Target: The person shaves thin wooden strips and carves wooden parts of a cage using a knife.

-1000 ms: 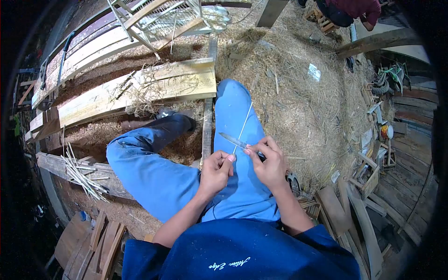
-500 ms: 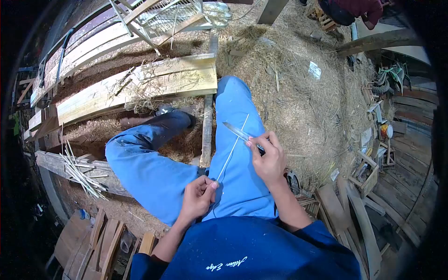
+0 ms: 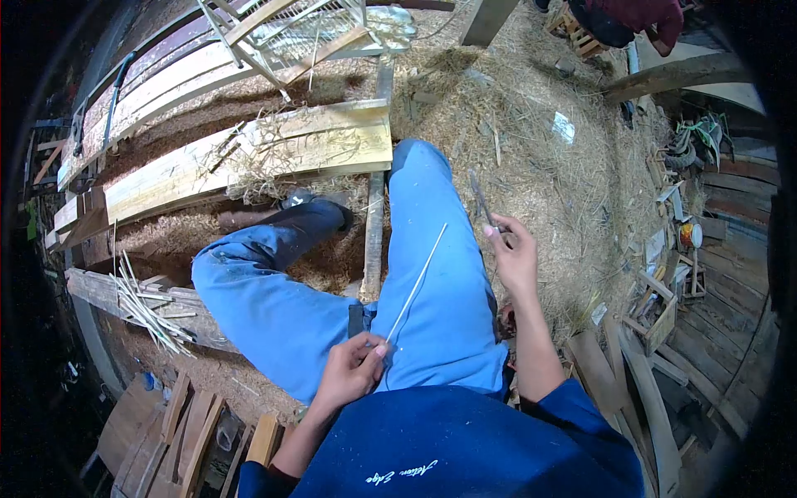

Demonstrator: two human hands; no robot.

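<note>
My left hand [image 3: 352, 365] is closed round the lower end of a thin pale wooden stick [image 3: 418, 281], close to my waist. The stick slants up and away over my blue-trousered thigh. Off to the right of that thigh, my right hand [image 3: 513, 251] is closed on a knife [image 3: 480, 197], its narrow blade pointing up and away from me. A gap separates the blade from the stick. The knife's handle is mostly hidden in my fingers.
Several split sticks [image 3: 145, 303] lie on a beam [image 3: 91, 286] at the left. A plank bench [image 3: 332, 137] with shavings on it stands ahead. Wood shavings cover the floor [image 3: 548, 191]. Board offcuts [image 3: 598, 373] lean at the lower right. Another person [image 3: 639, 17] is at the top right.
The knife was across the stick; my right hand has carried it right and off the stick, turning the blade more upright. My left hand still holds the stick in nearly the same place.
</note>
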